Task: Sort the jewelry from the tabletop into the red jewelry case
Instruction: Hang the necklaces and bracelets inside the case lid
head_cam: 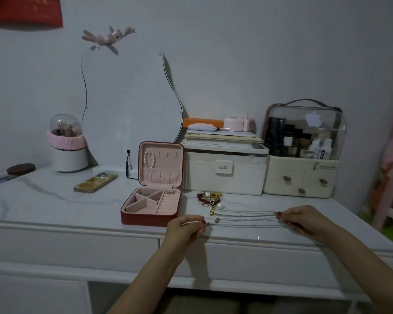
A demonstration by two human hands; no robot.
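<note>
A square red jewelry case [150, 215] stands open on the white marbled table [55, 200], its lining soft pink with a cross-divided tray and ridged ring rolls; a pearl bracelet [149, 159] hangs inside the upright lid. Just right of the case lies a small heap of jewelry [210, 199], gold, pearl and dark red pieces tangled together. Thin silver chains [245, 219] stretch across the table in front of the heap, their small pendants toward the left. The left hand [186, 227] pinches one chain end between curled fingers, and the right hand [304, 220] pinches the other end likewise, the chain drawn taut between the two hands
</note>
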